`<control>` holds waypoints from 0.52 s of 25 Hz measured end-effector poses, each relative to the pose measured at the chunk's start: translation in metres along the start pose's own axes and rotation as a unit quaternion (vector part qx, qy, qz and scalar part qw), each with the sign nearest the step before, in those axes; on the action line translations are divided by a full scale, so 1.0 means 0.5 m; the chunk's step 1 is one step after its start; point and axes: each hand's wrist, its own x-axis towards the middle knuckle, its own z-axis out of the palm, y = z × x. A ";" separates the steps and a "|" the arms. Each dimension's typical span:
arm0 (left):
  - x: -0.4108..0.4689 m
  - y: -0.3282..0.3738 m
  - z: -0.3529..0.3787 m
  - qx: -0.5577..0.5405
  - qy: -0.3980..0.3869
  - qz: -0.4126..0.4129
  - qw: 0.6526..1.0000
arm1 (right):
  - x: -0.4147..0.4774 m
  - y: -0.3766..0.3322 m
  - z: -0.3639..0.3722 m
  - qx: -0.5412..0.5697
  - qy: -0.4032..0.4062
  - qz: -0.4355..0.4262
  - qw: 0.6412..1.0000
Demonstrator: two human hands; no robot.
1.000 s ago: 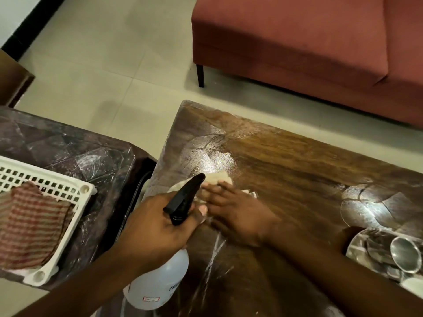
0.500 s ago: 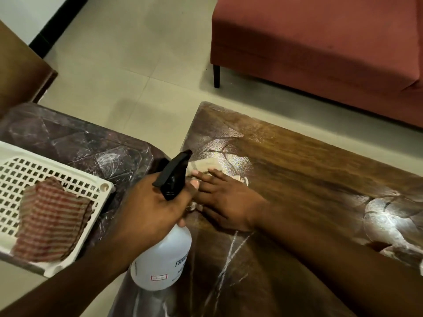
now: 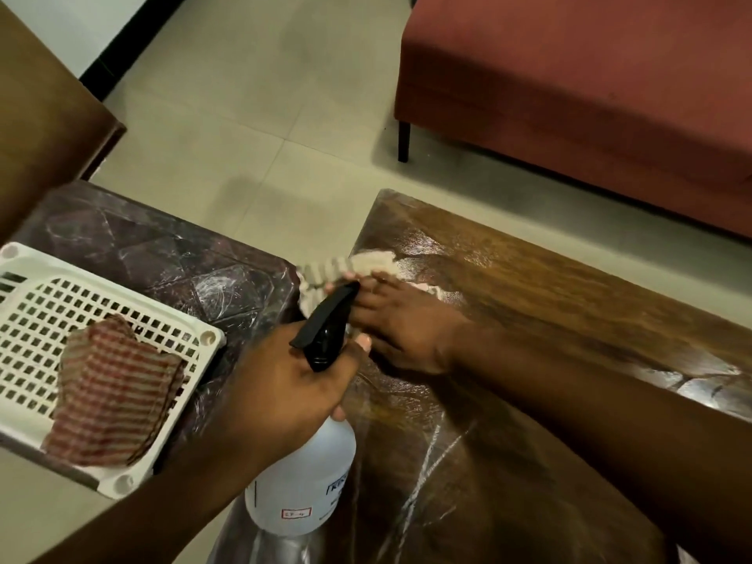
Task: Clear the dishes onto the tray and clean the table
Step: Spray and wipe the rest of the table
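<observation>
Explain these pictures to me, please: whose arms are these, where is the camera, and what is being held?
No machine here: these are a person's two bare hands, filmed by one camera worn on the head, looking down. The left hand grips a white spray bottle at its black trigger top. The right hand lies flat on a pale cloth, pressing it to the shiny corner of the wooden table. To the left, a dark side table carries a white perforated tray with a folded striped cloth on it. A red sofa stands behind.
</observation>
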 end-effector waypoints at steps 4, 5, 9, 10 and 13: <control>-0.005 -0.014 -0.013 -0.042 -0.021 0.010 0.999 | 0.053 0.080 -0.028 -0.024 0.014 0.067 0.997; -0.005 -0.018 -0.018 -0.053 -0.019 0.010 0.998 | 0.082 0.109 -0.043 -0.009 0.042 0.162 0.986; -0.005 -0.035 -0.034 -0.038 -0.023 0.009 0.999 | 0.135 0.130 -0.084 0.067 0.111 0.297 0.946; -0.007 -0.035 -0.038 -0.040 -0.015 0.009 0.999 | 0.118 0.099 -0.077 0.069 0.112 0.276 0.952; -0.014 -0.030 -0.040 -0.016 -0.007 0.015 1.000 | -0.006 -0.015 -0.006 0.012 0.037 0.037 0.999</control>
